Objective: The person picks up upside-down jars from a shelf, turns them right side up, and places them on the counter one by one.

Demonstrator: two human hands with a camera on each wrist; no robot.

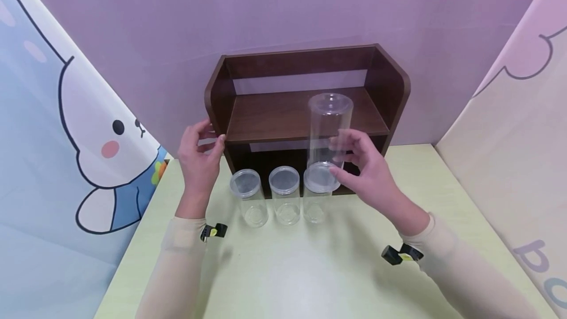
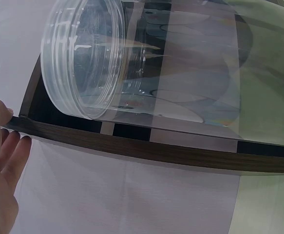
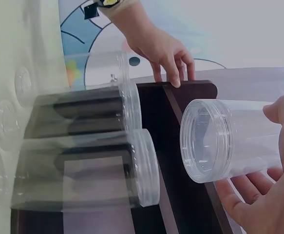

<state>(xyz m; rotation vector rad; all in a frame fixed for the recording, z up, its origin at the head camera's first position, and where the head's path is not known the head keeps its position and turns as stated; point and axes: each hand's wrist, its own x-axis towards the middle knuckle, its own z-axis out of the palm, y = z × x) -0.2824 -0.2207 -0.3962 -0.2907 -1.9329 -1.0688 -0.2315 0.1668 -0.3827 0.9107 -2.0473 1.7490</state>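
Observation:
A dark brown wooden shelf (image 1: 305,112) stands at the back of the pale green table (image 1: 283,270). My right hand (image 1: 350,156) holds a tall clear jar (image 1: 330,122) upright in front of the shelf board, thumb and fingers round its lower part. It is directly over the rightmost of three clear lidded jars (image 1: 316,191); I cannot tell whether they touch. In the right wrist view the held jar (image 3: 219,141) lies between the thumb and fingers of my right hand (image 3: 258,195). My left hand (image 1: 208,142) grips the shelf's left side panel (image 2: 132,146).
Two more clear jars (image 1: 245,193) (image 1: 284,191) stand in a row in front of the shelf's lower opening. Printed fabric screens (image 1: 66,137) close in the left and right sides, and a purple wall the back. Bare tabletop lies between my forearms.

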